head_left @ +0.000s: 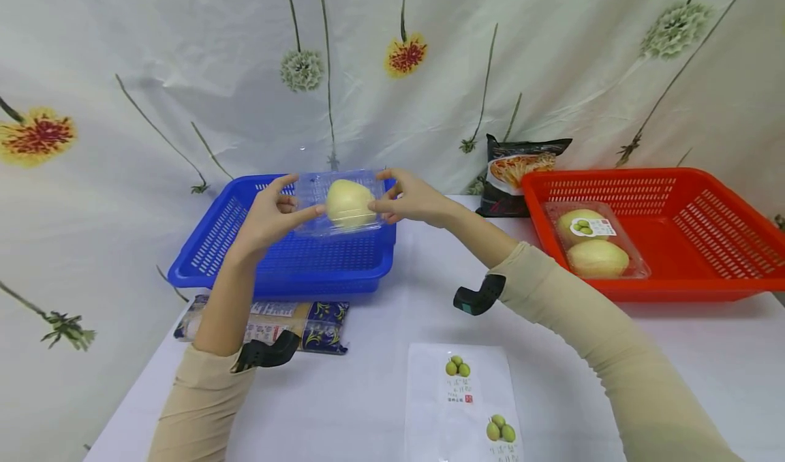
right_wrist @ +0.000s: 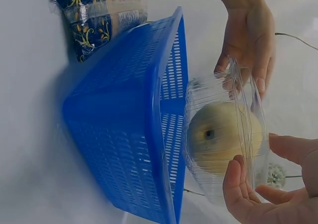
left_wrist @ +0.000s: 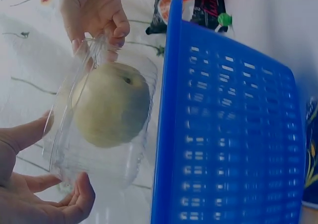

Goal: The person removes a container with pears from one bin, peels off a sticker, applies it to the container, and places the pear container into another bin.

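A clear plastic clamshell box (head_left: 309, 189) is held up above the blue basket (head_left: 306, 281), its lid down over the base. Inside is one pale yellow, round fruit (head_left: 348, 202); its dark stem hollow shows in the left wrist view. My left hand (head_left: 266, 217) pinches one end of the box between thumb and fingers. At the other end my right hand (head_left: 417, 199) grips the edge the same way, thumb on the near side. In the right wrist view the rims of lid and base (right_wrist: 243, 114) lie close together between the hands.
A red basket (head_left: 681, 285) at right holds a labelled clear box of two yellow fruits (head_left: 597, 257). Behind it leans a black food bag (head_left: 509, 206). A blue-ended packet (head_left: 328, 326) lies before the blue basket. A sheet of fruit stickers (head_left: 429, 407) lies at the front.
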`<state>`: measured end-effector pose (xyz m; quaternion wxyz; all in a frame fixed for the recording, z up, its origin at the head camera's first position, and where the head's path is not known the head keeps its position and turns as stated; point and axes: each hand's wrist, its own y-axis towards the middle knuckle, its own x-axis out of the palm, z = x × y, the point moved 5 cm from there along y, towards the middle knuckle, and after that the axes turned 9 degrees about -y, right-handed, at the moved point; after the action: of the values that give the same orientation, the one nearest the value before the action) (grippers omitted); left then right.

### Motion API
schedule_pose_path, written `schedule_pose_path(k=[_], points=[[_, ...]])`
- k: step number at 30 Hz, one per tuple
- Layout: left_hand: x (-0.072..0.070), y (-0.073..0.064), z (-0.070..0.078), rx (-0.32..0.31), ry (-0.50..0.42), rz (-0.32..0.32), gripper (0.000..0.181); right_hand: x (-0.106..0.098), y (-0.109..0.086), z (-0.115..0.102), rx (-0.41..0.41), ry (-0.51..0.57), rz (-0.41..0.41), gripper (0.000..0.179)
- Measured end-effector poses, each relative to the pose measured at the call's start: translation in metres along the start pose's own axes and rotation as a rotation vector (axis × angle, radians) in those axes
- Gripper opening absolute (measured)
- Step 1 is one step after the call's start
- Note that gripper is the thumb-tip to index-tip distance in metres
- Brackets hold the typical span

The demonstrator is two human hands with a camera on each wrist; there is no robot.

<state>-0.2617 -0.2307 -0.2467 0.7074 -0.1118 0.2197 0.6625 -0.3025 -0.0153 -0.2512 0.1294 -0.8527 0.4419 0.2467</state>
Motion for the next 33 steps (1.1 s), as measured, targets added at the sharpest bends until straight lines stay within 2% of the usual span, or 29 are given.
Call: schedule_pose_path(k=[7, 17, 20, 27, 33], points=[[0.023, 0.004, 0.014, 0.065, -0.109, -0.049, 0.077, -0.026, -0.026, 0.008, 0.034, -0.064, 0.054, 0.068], [0.063, 0.012, 0.029, 0.119, -0.164, -0.108, 0.071, -0.052, -0.068, 0.028, 0.062, -0.089, 0.107, 0.071], [0.075, 0.012, 0.034, 0.140, -0.183, -0.129, 0.068, -0.060, -0.080, 0.036, 0.045, -0.085, 0.117, 0.070], [0.102, 0.009, 0.042, 0.184, -0.220, -0.163, 0.063, -0.070, -0.105, 0.052, 0.055, -0.079, 0.151, 0.069], [0.121, 0.007, 0.041, 0.187, -0.223, -0.185, 0.058, -0.072, -0.119, 0.065, 0.069, -0.091, 0.168, 0.069]])
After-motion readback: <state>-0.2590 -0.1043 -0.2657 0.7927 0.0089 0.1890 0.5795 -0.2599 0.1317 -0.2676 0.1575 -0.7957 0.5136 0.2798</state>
